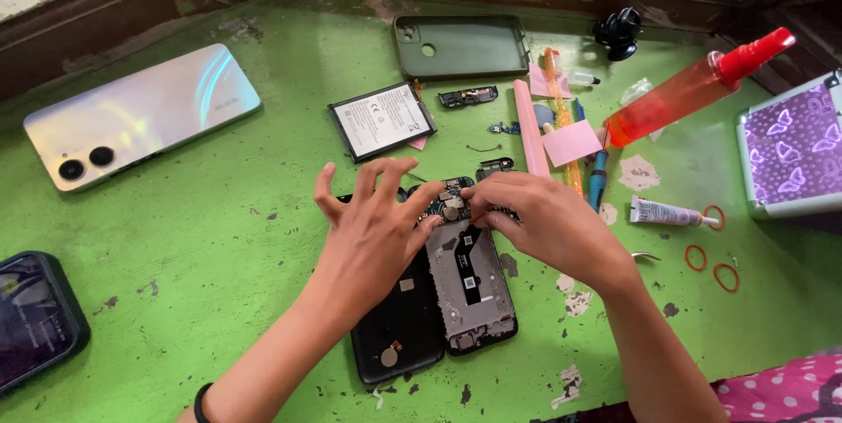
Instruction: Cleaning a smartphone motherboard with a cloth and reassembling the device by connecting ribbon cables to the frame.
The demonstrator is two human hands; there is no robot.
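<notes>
the opened phone (474, 287) lies on the green table (219, 239), its long axis running away from the person, its black back cover (399, 322) touching its left side. the circuit board (449, 202) sits at the phone's far end, between both hands. the right hand (539, 221) is nearer, fingertips pinched together on the board's right edge. the left hand (373, 230) has its fingers spread apart, its thumb resting at the board's left edge. a battery (381, 120) lies beyond the phone.
</notes>
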